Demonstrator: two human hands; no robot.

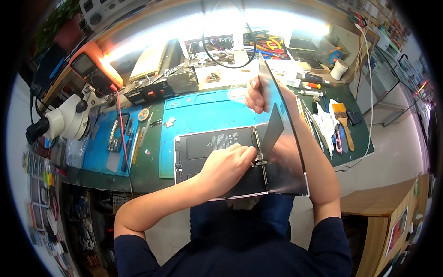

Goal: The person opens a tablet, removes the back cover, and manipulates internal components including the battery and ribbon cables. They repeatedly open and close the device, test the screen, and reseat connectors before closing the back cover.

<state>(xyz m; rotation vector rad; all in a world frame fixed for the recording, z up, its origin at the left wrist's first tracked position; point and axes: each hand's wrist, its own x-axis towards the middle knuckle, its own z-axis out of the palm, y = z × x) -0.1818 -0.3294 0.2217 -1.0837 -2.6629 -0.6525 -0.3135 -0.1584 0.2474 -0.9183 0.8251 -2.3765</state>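
Left head fisheye (quite wide), downward over the open device (198,150).

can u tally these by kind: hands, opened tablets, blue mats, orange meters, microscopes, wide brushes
Hands: 2 (left hand, right hand)
Opened tablet: 1
Blue mats: 2 (large mat, small mat)
Orange meter: 1
Microscope: 1
Wide brush: 1
Total: 8

Dark navy short-sleeved top (244,254) and dark blue trousers (279,214)
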